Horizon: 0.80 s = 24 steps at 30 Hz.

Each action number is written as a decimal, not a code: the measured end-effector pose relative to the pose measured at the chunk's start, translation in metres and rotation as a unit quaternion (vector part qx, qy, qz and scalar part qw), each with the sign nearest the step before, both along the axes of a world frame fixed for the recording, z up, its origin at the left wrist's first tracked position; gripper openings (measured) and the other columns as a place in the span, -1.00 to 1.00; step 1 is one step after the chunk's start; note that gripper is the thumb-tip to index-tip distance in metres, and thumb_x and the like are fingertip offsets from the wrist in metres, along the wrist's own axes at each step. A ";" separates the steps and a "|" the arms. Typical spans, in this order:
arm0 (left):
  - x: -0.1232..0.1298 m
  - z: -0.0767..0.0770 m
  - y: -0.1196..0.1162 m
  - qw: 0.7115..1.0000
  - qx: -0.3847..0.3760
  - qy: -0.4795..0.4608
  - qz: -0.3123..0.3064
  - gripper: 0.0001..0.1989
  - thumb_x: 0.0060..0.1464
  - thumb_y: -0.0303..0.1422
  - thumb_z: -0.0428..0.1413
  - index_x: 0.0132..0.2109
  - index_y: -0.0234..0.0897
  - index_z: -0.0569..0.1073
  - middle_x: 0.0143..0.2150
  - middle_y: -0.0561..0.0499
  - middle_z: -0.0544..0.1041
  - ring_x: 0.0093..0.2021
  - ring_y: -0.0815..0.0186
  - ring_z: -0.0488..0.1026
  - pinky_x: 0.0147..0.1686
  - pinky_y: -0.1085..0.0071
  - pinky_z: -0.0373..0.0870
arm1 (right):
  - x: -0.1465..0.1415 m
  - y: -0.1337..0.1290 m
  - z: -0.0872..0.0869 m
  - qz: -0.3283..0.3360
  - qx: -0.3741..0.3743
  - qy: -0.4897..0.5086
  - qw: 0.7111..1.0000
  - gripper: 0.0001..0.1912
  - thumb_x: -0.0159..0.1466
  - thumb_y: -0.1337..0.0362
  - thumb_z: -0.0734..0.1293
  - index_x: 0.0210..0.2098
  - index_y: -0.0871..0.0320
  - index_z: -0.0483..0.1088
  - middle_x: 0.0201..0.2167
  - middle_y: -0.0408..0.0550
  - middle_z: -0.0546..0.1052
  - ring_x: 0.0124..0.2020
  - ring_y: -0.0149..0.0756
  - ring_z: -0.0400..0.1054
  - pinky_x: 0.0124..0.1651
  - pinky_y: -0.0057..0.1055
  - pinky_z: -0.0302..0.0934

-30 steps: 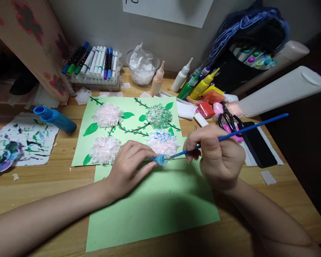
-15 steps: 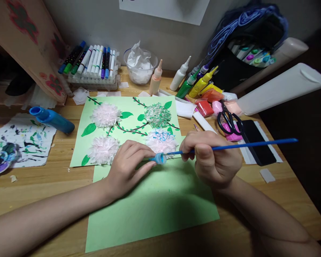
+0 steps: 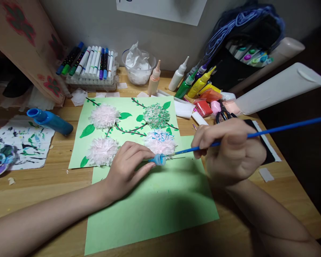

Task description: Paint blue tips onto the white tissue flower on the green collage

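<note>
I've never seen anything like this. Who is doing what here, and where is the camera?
There is no machine arm here, just a person's two bare hands. The camera is worn on the person's head, looking forward and down, so the arms come in from the bottom of the picture.

The left hand holds a small blue cap. The right hand holds a thin blue paintbrush, its tip at the cap's open end.

On the wooden table lie two green sheets; one carries four ruffled flowers. To the left are an open blue bottle and paint-stained paper. Marker pens and a clear bowl sit at the back.
</note>
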State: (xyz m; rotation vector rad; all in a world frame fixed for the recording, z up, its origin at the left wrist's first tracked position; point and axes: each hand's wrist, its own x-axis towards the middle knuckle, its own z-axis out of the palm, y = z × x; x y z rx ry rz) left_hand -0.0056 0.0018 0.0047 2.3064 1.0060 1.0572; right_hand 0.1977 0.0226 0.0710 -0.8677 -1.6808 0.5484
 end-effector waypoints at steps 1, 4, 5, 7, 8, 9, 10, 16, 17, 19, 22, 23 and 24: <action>0.000 0.000 0.000 1.000 -0.001 -0.001 -0.001 -0.88 0.17 -0.45 0.15 -0.12 -0.26 0.45 -0.21 -0.04 0.56 -0.19 0.26 0.41 -0.18 0.31 0.30 | 0.001 0.004 0.000 -0.024 -0.003 0.039 0.999 -0.63 0.40 0.16 0.14 -0.52 0.11 0.29 -0.62 -0.21 0.27 -0.67 -0.49 0.22 -0.65 -0.46 0.05; 0.000 -0.001 0.000 1.000 -0.003 -0.009 -0.008 -0.87 0.15 -0.47 0.17 -0.12 -0.26 0.45 -0.22 -0.04 0.55 -0.19 0.26 0.41 -0.18 0.32 0.30 | 0.006 0.026 -0.008 -0.057 -0.052 0.130 0.989 -0.63 0.37 0.13 0.19 -0.53 0.12 0.29 -0.69 -0.24 0.22 -0.74 -0.52 0.15 -0.73 -0.49 -0.10; 0.000 -0.001 0.000 1.000 -0.004 -0.013 -0.008 -0.86 0.15 -0.47 0.17 -0.12 -0.26 0.45 -0.22 -0.03 0.55 -0.19 0.27 0.40 -0.19 0.32 0.31 | 0.009 0.034 -0.014 -0.062 -0.077 0.153 0.983 -0.63 0.36 0.11 0.20 -0.53 0.12 0.29 -0.71 -0.24 0.23 -0.75 -0.52 0.14 -0.75 -0.50 -0.12; 0.000 0.000 0.000 1.000 -0.004 -0.017 -0.010 -0.87 0.16 -0.46 0.16 -0.12 -0.25 0.45 -0.23 -0.03 0.55 -0.20 0.27 0.40 -0.20 0.33 0.32 | 0.014 0.051 -0.030 -0.073 -0.114 0.198 0.971 -0.61 0.32 0.03 0.22 -0.53 0.13 0.30 -0.69 -0.23 0.29 -0.76 -0.53 0.13 -0.77 -0.51 -0.13; 0.000 0.000 0.001 1.000 -0.005 -0.018 -0.011 -0.87 0.16 -0.46 0.16 -0.12 -0.25 0.45 -0.23 -0.03 0.55 -0.20 0.27 0.40 -0.20 0.34 0.32 | 0.017 0.057 -0.039 -0.073 -0.130 0.215 0.965 -0.63 0.29 0.02 0.26 -0.52 0.14 0.31 -0.68 -0.23 0.31 -0.76 -0.54 0.14 -0.77 -0.53 -0.12; 0.001 0.001 0.001 1.000 -0.008 -0.018 -0.013 -0.87 0.17 -0.46 0.15 -0.12 -0.26 0.45 -0.23 -0.03 0.55 -0.20 0.28 0.40 -0.20 0.34 0.33 | 0.019 0.062 -0.047 -0.067 -0.153 0.223 0.961 -0.63 0.29 0.01 0.25 -0.50 0.14 0.31 -0.68 -0.23 0.33 -0.75 -0.54 0.16 -0.76 -0.55 -0.08; 0.001 0.001 0.000 1.000 -0.011 -0.018 -0.016 -0.88 0.17 -0.46 0.15 -0.12 -0.26 0.45 -0.22 -0.03 0.55 -0.19 0.28 0.39 -0.19 0.35 0.32 | 0.020 0.065 -0.055 -0.060 -0.182 0.232 0.954 -0.63 0.29 0.01 0.25 -0.48 0.15 0.32 -0.66 -0.22 0.35 -0.72 -0.53 0.20 -0.73 -0.56 -0.02; 0.000 -0.004 -0.001 0.999 -0.028 -0.024 -0.023 -0.89 0.20 -0.44 0.11 -0.12 -0.27 0.45 -0.21 -0.03 0.54 -0.18 0.28 0.38 -0.17 0.35 0.30 | 0.022 0.059 -0.079 -0.032 -0.261 0.271 0.926 -0.70 0.23 0.06 0.30 -0.47 0.16 0.33 -0.61 -0.20 0.42 -0.64 -0.50 0.30 -0.63 -0.59 0.16; 0.000 -0.005 -0.001 0.999 -0.030 -0.024 -0.023 -0.89 0.21 -0.44 0.11 -0.11 -0.27 0.45 -0.20 -0.03 0.54 -0.17 0.28 0.37 -0.17 0.35 0.30 | 0.022 0.058 -0.081 -0.037 -0.266 0.278 0.922 -0.71 0.24 0.07 0.29 -0.48 0.15 0.33 -0.61 -0.20 0.42 -0.63 -0.50 0.30 -0.62 -0.59 0.17; 0.000 -0.007 -0.001 0.999 -0.031 -0.028 -0.023 -0.89 0.21 -0.43 0.11 -0.11 -0.27 0.45 -0.20 -0.03 0.54 -0.17 0.28 0.37 -0.16 0.35 0.28 | 0.022 0.057 -0.082 -0.049 -0.278 0.292 0.914 -0.73 0.23 0.10 0.29 -0.49 0.14 0.34 -0.61 -0.20 0.43 -0.62 -0.49 0.31 -0.60 -0.59 0.18; 0.000 -0.006 -0.001 0.999 -0.031 -0.031 -0.025 -0.89 0.21 -0.43 0.11 -0.11 -0.28 0.45 -0.21 -0.02 0.54 -0.18 0.28 0.38 -0.16 0.35 0.28 | 0.023 0.059 -0.085 -0.064 -0.293 0.297 0.907 -0.76 0.21 0.14 0.29 -0.51 0.14 0.34 -0.61 -0.18 0.43 -0.60 -0.49 0.30 -0.59 -0.60 0.18; 0.000 -0.005 -0.001 0.999 -0.031 -0.030 -0.025 -0.90 0.21 -0.43 0.11 -0.12 -0.28 0.45 -0.21 -0.02 0.54 -0.18 0.28 0.38 -0.16 0.35 0.29 | 0.023 0.059 -0.086 -0.066 -0.295 0.296 0.906 -0.77 0.20 0.15 0.29 -0.51 0.14 0.35 -0.60 -0.18 0.44 -0.60 -0.49 0.30 -0.59 -0.60 0.17; 0.000 -0.004 -0.001 0.999 -0.030 -0.027 -0.025 -0.90 0.21 -0.44 0.11 -0.12 -0.28 0.45 -0.21 -0.02 0.54 -0.19 0.29 0.38 -0.17 0.36 0.29 | 0.023 0.060 -0.087 -0.066 -0.296 0.294 0.906 -0.77 0.20 0.15 0.28 -0.51 0.14 0.35 -0.60 -0.18 0.44 -0.60 -0.49 0.30 -0.59 -0.60 0.16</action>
